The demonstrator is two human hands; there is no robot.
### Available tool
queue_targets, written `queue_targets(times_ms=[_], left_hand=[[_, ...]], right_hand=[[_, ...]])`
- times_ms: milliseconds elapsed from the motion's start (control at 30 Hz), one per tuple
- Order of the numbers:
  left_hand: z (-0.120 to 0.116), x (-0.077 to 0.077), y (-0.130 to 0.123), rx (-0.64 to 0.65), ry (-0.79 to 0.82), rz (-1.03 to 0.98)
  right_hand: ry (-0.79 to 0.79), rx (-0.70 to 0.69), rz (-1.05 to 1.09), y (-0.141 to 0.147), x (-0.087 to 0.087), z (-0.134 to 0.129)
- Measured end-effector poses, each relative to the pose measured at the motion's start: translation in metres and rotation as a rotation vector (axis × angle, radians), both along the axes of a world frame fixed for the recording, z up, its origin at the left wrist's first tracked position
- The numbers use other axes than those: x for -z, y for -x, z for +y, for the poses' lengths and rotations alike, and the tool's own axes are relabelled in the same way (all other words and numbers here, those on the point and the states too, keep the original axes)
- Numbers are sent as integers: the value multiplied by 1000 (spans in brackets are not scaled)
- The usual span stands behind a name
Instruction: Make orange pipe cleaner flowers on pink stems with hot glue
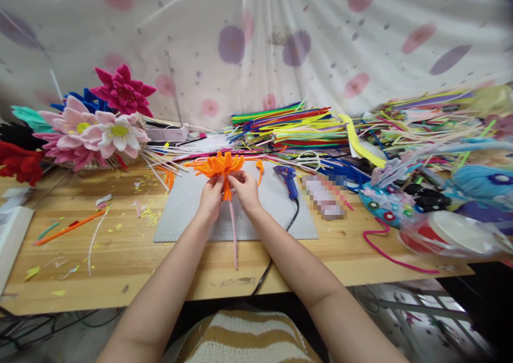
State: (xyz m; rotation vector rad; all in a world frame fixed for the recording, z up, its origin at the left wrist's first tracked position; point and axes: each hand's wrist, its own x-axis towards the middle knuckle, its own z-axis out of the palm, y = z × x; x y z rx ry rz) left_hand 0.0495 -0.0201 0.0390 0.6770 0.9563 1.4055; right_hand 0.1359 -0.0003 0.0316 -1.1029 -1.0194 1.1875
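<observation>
Between my two hands is an orange pipe-cleaner flower [221,163], its petals spread at the top and a pale pink stem [234,234] hanging down toward the table's front. My left hand [213,196] grips it from the left, just under the petals. From the other side my right hand [245,190] pinches the same spot, beside the orange strands at the flower's base. Beneath both hands lies a grey mat [180,218]. A loose orange curled piece [259,171] rests on the mat, right of the flower. A blue glue gun [287,178] lies at the mat's right side.
Finished fuzzy flowers [116,128] stand at the left. Bundles of coloured pipe cleaners [296,125] fill the back, with scissors [308,160] before them. Yellow scraps [150,213] and an orange stick [72,228] lie left. A black cord [262,278] crosses the front edge. A plastic-wrapped tub [452,233] sits right.
</observation>
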Motion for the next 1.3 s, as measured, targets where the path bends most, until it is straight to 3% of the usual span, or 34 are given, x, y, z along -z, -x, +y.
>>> queue_targets(times_ms=[167,333,433,600,767,1100,1300], left_hand=[[0,7,2,35,29,20],[1,7,3,-16,24,116],[2,7,3,-62,-32,171],[1,11,5,-50,-78,240],[-2,8,10,57,33,172],[-4,-1,10,-34,60,194],[-1,-2,16,9,105,236]], right_hand=[[8,18,-104,1,-1,-4],[-134,144,-399,1,-1,-10],[-192,182,-467,1,0,-9],[-206,154,-418,0,4,-5],[-160,109,-378,-2,3,-4],[-12,2,-98,1,0,0],[-2,-42,-149,-8,0,9]])
